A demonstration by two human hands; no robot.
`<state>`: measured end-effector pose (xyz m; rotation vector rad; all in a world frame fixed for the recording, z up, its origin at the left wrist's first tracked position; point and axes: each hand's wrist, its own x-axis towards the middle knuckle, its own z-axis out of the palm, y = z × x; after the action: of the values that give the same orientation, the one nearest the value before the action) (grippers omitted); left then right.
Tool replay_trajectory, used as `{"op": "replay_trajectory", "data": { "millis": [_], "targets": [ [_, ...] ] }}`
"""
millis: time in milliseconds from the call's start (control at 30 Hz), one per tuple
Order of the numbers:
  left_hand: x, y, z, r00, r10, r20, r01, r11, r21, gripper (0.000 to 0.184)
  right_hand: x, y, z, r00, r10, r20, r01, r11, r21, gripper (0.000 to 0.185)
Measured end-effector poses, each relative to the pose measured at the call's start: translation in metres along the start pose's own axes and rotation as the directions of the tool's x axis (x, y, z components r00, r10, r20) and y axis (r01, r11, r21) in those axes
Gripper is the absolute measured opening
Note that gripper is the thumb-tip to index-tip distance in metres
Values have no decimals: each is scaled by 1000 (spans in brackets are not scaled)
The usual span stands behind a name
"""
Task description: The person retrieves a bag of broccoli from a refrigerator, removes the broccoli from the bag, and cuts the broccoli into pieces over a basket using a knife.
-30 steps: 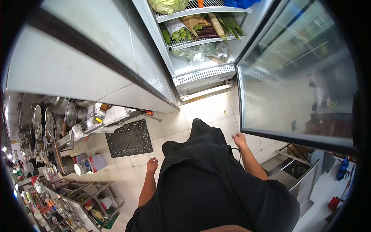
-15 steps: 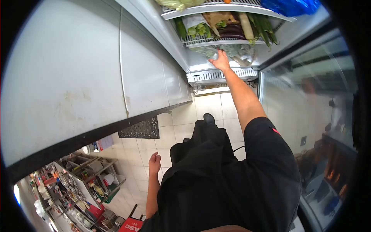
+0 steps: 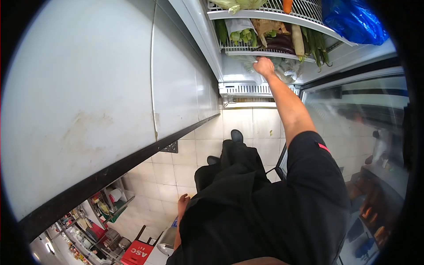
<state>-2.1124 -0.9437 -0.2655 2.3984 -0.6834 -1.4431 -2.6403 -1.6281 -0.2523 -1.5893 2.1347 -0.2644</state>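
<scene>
My right hand (image 3: 264,66) reaches into the bottom of an upright fridge, under the lowest rack. Its fingers are closed on a clear plastic bag (image 3: 247,62), whose contents I cannot make out. Another clear plastic bag (image 3: 289,70) lies just right of the hand. At my left side hangs my left hand (image 3: 183,204), empty, with its fingers loosely bent and apart.
Above the hand, a fridge rack (image 3: 260,51) carries leafy greens (image 3: 242,36), a white radish (image 3: 297,40) and eggplants (image 3: 279,44). A blue bag (image 3: 353,22) overhangs the upper shelf. The glass door (image 3: 353,115) stands open at right; a steel cabinet (image 3: 88,88) flanks the left.
My right hand has gone from spread fingers over the plastic bag to a closed grip on it. My left hand has dropped nearer my body. The view has shifted slightly.
</scene>
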Motion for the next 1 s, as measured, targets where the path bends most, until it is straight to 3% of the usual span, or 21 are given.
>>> {"op": "replay_trajectory", "data": {
  "millis": [100, 200, 300, 367, 467, 500, 600, 633, 700, 767, 833, 1000],
  "targets": [
    [6, 60, 6, 1000, -4, 5, 4, 1000, -28, 40, -15, -8, -11, 990, -130, -45, 137, 967, 216, 25],
    [17, 86, 11, 997, 62, -44, -64, 997, -35, 39, -34, -10, -13, 972, -126, -199, 193, 909, 369, 18],
    [-3, 127, 14, 993, 66, -98, -78, 988, -131, 40, -46, 0, -16, 977, -64, -204, 181, 755, 630, 16],
    [-10, 123, 14, 990, 90, -109, -107, 982, -159, 40, -67, 0, -29, 971, -46, -235, 204, 670, 713, 19],
    [3, 55, 17, 999, 52, -2, -52, 990, -129, 41, -96, 5, -35, 981, 23, -195, 147, 574, 806, 20],
    [4, 34, 18, 998, 60, 6, -59, 987, -147, 41, -101, 11, -28, 980, 6, -199, 163, 547, 821, 20],
    [-2, 25, 11, 997, 52, 51, -48, 996, -73, 40, -116, 7, -29, 945, -89, -315, 276, 733, 622, 20],
    [-2, 22, 7, 998, 28, 58, -26, 999, -42, 40, -119, 6, -33, 928, -219, -301, 356, 759, 545, 18],
    [-13, 47, -6, 993, -112, 31, 112, 994, 12, 41, -133, 8, -36, 933, -227, -280, 348, 768, 537, 18],
    [-15, 39, -9, 991, -135, -6, 134, 988, -76, 41, -145, 6, -39, 950, -197, -241, 303, 760, 574, 16],
    [13, -45, -14, 998, 44, -44, -54, 963, -264, 40, -157, 4, -39, 945, -203, -258, 317, 767, 558, 16],
    [-14, -41, -34, 995, -15, -103, -9, 973, -229, 39, -188, -13, -37, 921, -176, -347, 361, 719, 594, 17]
  ]
}}
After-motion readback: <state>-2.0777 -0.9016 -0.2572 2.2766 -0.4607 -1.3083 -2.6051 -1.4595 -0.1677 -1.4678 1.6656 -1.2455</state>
